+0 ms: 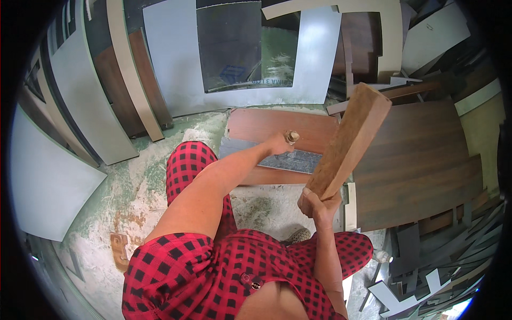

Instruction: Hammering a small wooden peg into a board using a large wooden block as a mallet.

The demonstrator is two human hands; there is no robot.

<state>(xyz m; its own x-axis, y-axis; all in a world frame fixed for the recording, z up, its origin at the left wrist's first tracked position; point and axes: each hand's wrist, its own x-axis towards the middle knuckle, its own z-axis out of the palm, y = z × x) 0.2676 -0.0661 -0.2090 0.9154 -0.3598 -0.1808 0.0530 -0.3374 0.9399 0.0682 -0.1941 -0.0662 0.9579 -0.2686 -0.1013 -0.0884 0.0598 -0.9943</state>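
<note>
Out in front, my left hand [278,143] is closed round an upright chisel [291,136]. Its round wooden handle end, with a ring around it, points up at me; the blade is mostly hidden. Below it lies a grey speckled strip [240,152] on a reddish-brown board [261,121]. Whether the blade touches the strip I cannot tell. To the right, my right hand [322,207] grips the lower end of a long squared wooden block [346,141]. The block is raised and tilted, its far end leaning up and to the right.
White panels with cut-outs [314,64] and tall boards [101,101] lean at the back and left. A large dark brown panel [410,160] lies right, beside a heap of offcuts [426,266]. A small wooden piece [119,248] rests on the dusty floor near my left knee.
</note>
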